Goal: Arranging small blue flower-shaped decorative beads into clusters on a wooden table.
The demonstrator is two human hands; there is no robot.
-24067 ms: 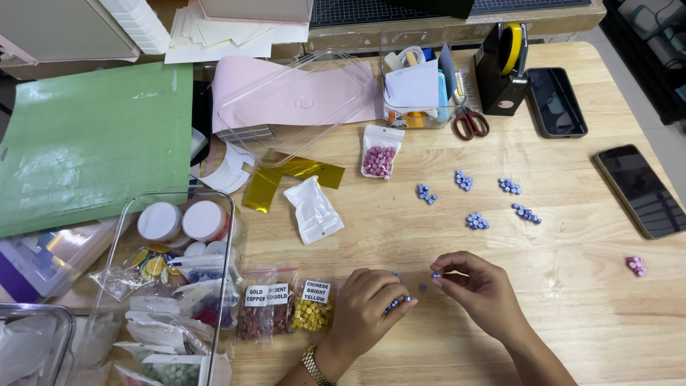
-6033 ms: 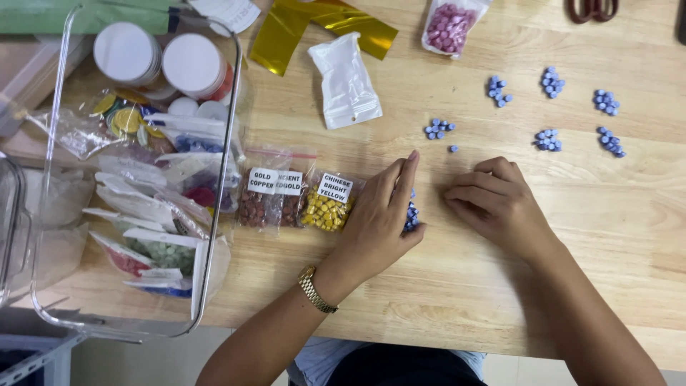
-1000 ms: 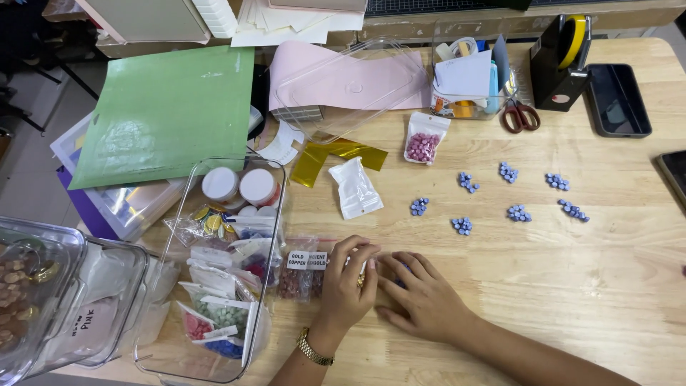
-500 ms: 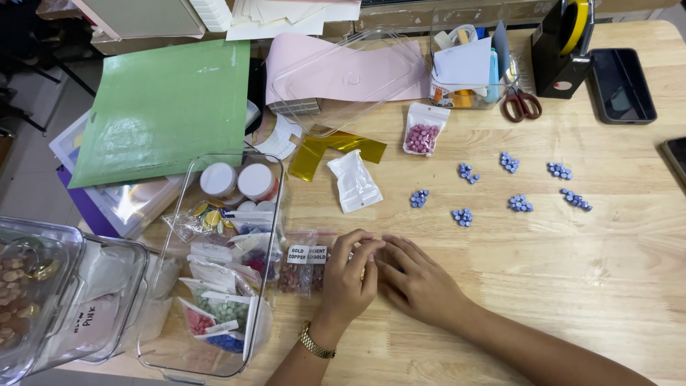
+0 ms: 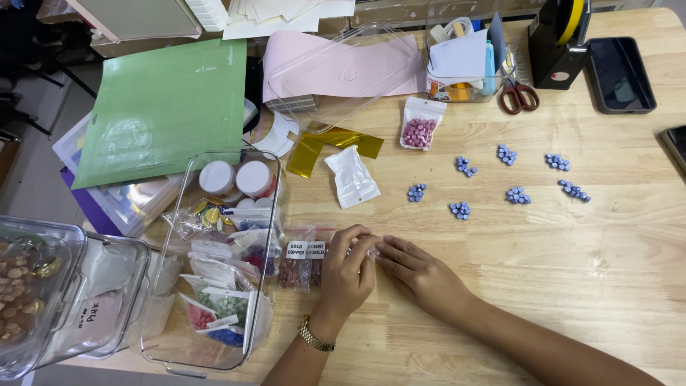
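Observation:
My left hand (image 5: 348,270), with a gold watch on the wrist, and my right hand (image 5: 421,275) meet at the front of the wooden table (image 5: 572,264). Their fingertips pinch a small clear bag (image 5: 373,251) between them. Just left of my left hand lie small labelled bags of reddish-brown beads (image 5: 296,263). Several small clusters of blue beads (image 5: 459,209) are spread out on the table beyond my hands.
A clear bin (image 5: 214,271) of bead bags and two white-lidded jars stands at left. Behind lie an empty white zip bag (image 5: 351,176), gold foil (image 5: 314,146), a bag of pink beads (image 5: 419,129), scissors (image 5: 518,93), a tape dispenser (image 5: 557,36), a phone (image 5: 620,75) and a green sheet (image 5: 164,107).
My hands have stayed together at the small bags, fingers shifting slightly on the clear bag. The view has moved a little.

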